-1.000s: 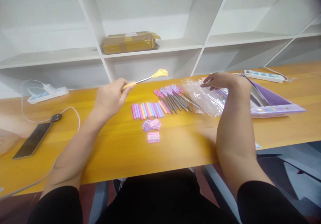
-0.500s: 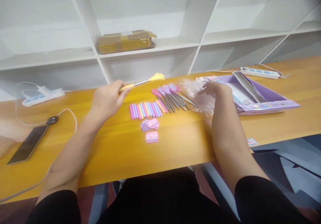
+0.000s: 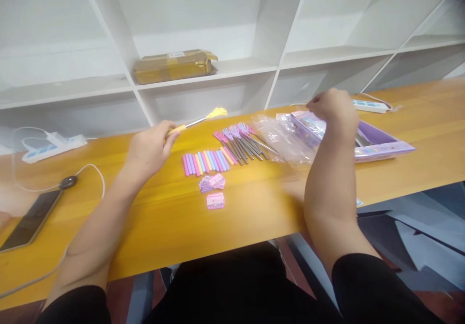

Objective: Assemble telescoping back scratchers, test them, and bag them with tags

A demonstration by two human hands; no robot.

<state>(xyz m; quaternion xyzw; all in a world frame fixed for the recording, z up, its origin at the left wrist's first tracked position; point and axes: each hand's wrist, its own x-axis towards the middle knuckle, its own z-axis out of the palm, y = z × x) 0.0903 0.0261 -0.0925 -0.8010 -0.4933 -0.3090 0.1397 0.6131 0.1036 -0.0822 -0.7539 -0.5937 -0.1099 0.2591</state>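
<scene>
My left hand [image 3: 150, 147] is closed around the yellow handle of a back scratcher [image 3: 196, 122], whose metal rod and yellow hand-shaped head point right. Beyond it, several pink, purple and blue back scratcher heads with metal rods [image 3: 241, 140] lie in a pile. A row of coloured handle sleeves [image 3: 207, 162] lies left of the pile. Nearer me are a small fan of printed cards [image 3: 211, 182] and one pink card [image 3: 215, 201]. My right hand [image 3: 334, 108] is raised over the clear plastic bags [image 3: 286, 140], its fingers curled together; what they pinch, if anything, is unclear.
A purple open box [image 3: 385, 148] lies behind my right forearm. White power strips [image 3: 54, 147] sit at both sides, with a phone [image 3: 31, 220] and black round device [image 3: 68, 182] at left. A taped parcel [image 3: 174, 67] rests on the white shelf [image 3: 240, 67].
My right hand has lifted up and to the right from the plastic bags, and its fingers have closed. The bags lie flatter. My left hand still holds the yellow back scratcher.
</scene>
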